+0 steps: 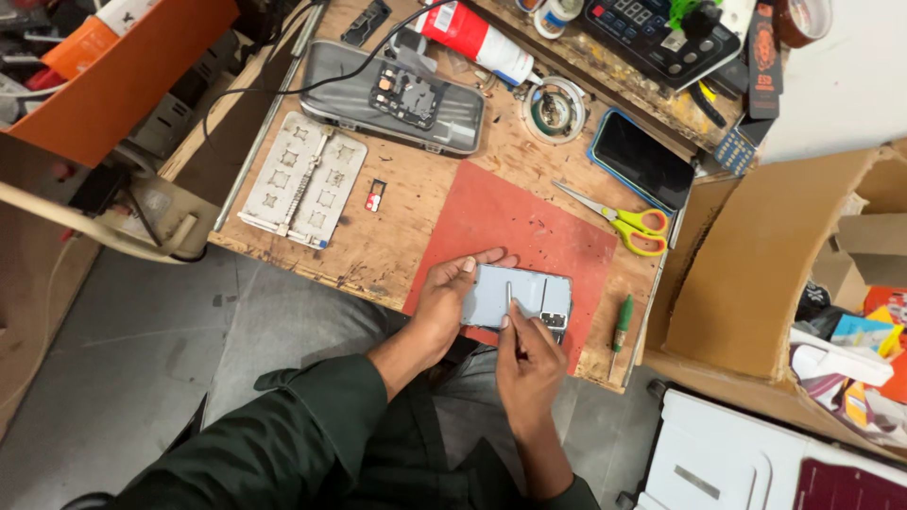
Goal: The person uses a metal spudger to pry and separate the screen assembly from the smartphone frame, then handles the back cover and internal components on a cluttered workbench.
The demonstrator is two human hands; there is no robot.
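A pale blue smartphone (535,294) lies back up on a red mat (515,219) near the front edge of a wooden workbench (402,219). My left hand (448,300) grips the phone's left end, fingers curled over its top edge. My right hand (526,361) holds a thin metal tool (508,296) upright, its tip touching the middle of the phone's back. Both sleeves are dark green.
On the bench lie yellow-handled scissors (627,221), a green-handled screwdriver (622,323), a dark phone (641,159), a grey tray with a disassembled phone (404,83), a metal fixture plate (302,178), a small SIM tray (376,195) and a solder wire spool (553,110). A cardboard box (765,255) stands right.
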